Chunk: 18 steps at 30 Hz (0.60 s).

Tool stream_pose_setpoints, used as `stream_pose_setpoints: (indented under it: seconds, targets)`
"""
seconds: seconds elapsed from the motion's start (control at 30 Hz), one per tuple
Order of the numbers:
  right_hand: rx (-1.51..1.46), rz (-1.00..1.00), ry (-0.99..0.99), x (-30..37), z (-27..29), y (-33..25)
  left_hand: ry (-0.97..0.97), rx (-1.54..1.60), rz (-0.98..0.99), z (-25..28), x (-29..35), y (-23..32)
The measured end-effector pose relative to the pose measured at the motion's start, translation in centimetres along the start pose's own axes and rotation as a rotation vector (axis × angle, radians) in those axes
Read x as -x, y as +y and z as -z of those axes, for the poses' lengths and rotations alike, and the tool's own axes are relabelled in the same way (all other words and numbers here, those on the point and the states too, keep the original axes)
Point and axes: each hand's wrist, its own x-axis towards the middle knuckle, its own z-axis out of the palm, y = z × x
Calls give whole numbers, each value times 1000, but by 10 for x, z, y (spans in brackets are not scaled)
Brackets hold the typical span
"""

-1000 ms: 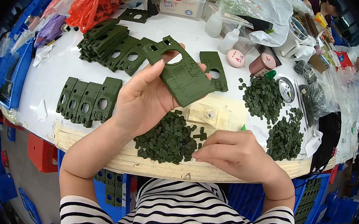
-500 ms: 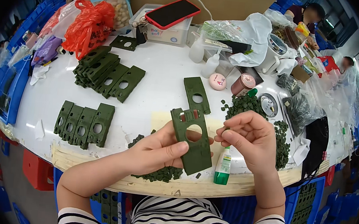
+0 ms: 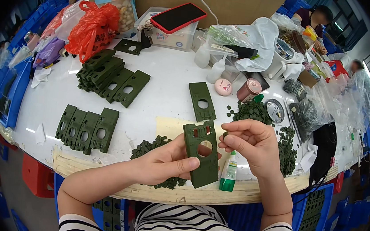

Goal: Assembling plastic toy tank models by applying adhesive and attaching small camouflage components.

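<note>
My left hand [image 3: 169, 159] is closed around a dark green plastic hull part [image 3: 204, 174], thumb on top and fingers behind it. The part has a large round hole, with two small reddish openings at its far end. Just to its right, my right hand [image 3: 257, 145] pinches a tiny dark green piece [image 3: 225, 136] between thumb and fingertips, apart from the hull. Another hull part [image 3: 200, 92] lies flat beyond my hands. Below my right hand stands a glue bottle [image 3: 229, 171] with a green base. A heap of small green pieces [image 3: 145, 146] lies partly hidden behind my left forearm.
More hull parts lie in a stack [image 3: 102, 72] and a row [image 3: 104, 130] at left. Small green discs [image 3: 252, 111] are heaped at right, near a pink tin [image 3: 249, 90] and white squeeze bottles [image 3: 203, 55]. A red-edged phone [image 3: 179, 16] rests on a plastic box.
My left hand has shifted the hull part slightly right and toward me, turning it a little more upright. My right fingertips have moved slightly left, still pinching.
</note>
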Motion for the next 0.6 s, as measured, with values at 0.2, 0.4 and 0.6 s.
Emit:
stream_pose_setpoints:
  seconds: [0.2,0.4,0.6]
  targets:
    - [51,87,-11,5,-5,1,-11,-35,22,-3,0,-1]
    - [275,226,-56,1,-14,4,25,-91,20,-7,5,0]
    - [439,299,2,1,-24,7,23,-11,-136,-14,2,-3]
